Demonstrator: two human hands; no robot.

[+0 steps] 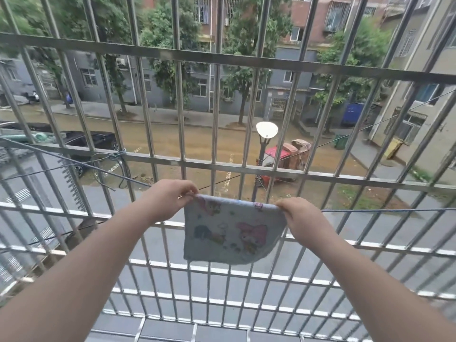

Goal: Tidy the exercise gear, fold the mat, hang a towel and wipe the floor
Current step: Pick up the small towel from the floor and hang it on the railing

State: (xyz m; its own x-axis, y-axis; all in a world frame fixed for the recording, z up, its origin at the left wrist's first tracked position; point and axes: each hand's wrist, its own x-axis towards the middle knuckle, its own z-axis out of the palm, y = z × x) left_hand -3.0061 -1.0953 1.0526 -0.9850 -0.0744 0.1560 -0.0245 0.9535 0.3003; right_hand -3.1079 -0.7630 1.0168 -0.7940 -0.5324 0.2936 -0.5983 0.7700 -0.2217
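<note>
A small pale-blue towel (232,230) printed with cartoon figures hangs folded over a thin blue clothesline (370,210) that runs across the balcony cage. My left hand (170,198) pinches the towel's upper left corner at the line. Over on the other side, my right hand (303,218) grips its upper right corner. Both arms reach forward from the lower corners of the view.
A steel bar cage (222,166) encloses the balcony in front and below, with a barred floor (222,292) under the towel. The line is knotted to a bar at the left (121,154). Beyond lie a street, parked cars, a lamp post and buildings.
</note>
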